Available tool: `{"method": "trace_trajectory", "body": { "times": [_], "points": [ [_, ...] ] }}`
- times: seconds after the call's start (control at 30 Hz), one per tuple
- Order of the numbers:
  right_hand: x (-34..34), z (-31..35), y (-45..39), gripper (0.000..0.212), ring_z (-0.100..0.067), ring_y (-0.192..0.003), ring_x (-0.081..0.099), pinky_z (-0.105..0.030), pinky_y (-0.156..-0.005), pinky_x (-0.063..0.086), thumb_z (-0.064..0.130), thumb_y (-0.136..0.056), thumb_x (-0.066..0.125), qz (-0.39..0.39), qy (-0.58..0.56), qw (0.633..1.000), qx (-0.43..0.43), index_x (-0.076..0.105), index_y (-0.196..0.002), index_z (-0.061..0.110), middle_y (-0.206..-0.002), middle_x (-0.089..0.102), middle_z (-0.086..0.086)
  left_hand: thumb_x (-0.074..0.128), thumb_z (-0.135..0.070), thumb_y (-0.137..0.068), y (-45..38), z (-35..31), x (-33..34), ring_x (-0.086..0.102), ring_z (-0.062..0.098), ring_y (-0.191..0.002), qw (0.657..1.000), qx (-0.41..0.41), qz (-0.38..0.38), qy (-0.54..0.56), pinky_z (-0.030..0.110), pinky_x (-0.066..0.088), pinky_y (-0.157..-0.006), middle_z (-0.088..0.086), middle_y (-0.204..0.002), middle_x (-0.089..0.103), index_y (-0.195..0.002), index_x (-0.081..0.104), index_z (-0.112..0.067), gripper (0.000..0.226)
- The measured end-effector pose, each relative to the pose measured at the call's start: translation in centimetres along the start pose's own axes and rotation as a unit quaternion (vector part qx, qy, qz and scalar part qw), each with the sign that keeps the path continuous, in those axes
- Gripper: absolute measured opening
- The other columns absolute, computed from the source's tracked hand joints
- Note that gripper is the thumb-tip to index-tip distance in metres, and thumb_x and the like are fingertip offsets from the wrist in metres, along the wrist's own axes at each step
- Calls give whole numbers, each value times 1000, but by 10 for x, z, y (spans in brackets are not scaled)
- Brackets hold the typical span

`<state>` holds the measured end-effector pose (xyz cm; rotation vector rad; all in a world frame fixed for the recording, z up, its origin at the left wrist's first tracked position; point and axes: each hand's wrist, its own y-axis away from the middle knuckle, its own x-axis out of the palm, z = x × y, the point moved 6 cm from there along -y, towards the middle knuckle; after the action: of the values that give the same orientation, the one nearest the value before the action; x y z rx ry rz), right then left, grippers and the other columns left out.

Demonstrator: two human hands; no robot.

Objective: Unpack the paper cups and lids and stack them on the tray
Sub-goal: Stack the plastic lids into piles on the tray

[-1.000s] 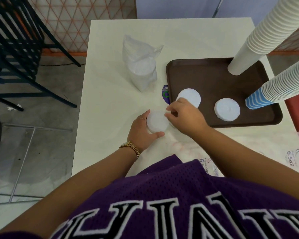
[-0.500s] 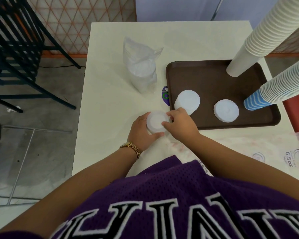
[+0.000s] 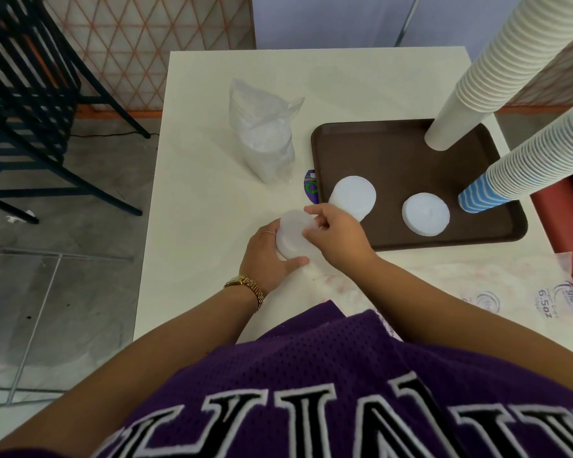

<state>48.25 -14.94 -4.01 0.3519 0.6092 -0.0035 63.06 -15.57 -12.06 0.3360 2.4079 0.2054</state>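
Two cup stacks (image 3: 457, 104) and two lid piles (image 3: 353, 196) already stand on the tray (image 3: 387, 150). Just left of it, my left hand (image 3: 265, 256) grips another lid stack (image 3: 291, 238); my right hand (image 3: 336, 233) pinches its top. A full bag (image 3: 265, 143) remains.

Left hand (image 3: 267, 251) curled, gripping; right hand (image 3: 336, 234) pinching from above.

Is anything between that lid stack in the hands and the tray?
Nothing visible blocks it. The lid stack, held by the left hand and right hand, sits just off the tray, whose near-left corner already holds another lid pile.
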Motion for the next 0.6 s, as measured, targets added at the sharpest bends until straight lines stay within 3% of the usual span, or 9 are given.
{"method": "trace_trajectory", "body": {
  "times": [0.07, 0.17, 0.27, 0.4, 0.6],
  "points": [
    [-22, 9, -3, 27, -3, -78, 54, -13, -70, 44, 10, -91, 61, -42, 11, 997, -58, 66, -117, 14, -87, 55, 14, 83, -49, -67, 0, 1, 0, 41, 18, -130, 1000, -2, 11, -2, 35, 34, -112, -1, -144, 45, -144, 37, -21, 94],
    [-63, 18, -9, 18, -17, -89, 52, -29, -76, 41, 6, -85, 63, -152, 97, 968, -175, 72, -100, 11, -91, 59, 5, 83, -47, -69, 0, 1, 0, 37, 18, -134, 1000, 0, 7, -8, 27, 27, -110, -1, -148, 40, -146, 34, -20, 95],
    [-86, 4, -20, 21, -30, -95, 54, -38, -79, 44, 5, -82, 65, -233, 206, 927, -210, 71, -101, 10, -101, 62, -10, 82, -49, -69, 0, 2, 2, 37, 18, -134, 1000, -3, 8, -10, 29, 28, -110, -1, -147, 41, -146, 34, -20, 96],
    [-90, -15, -29, 21, -30, -102, 54, -38, -81, 41, 10, -83, 70, -210, 298, 908, -206, 71, -104, 11, -106, 62, -9, 82, -50, -69, -1, 2, 2, 37, 19, -134, 1000, -3, 13, -14, 33, 30, -112, -1, -148, 40, -146, 33, -20, 96],
    [-77, -34, -25, 39, -28, -116, 49, -44, -94, 40, 41, -77, 80, -121, 329, 921, -172, 73, -108, 18, -122, 60, -5, 82, -52, -68, -2, 4, 2, 38, 19, -134, 1000, -8, 12, -19, 36, 33, -113, -1, -147, 41, -146, 34, -22, 96]
  ]
}}
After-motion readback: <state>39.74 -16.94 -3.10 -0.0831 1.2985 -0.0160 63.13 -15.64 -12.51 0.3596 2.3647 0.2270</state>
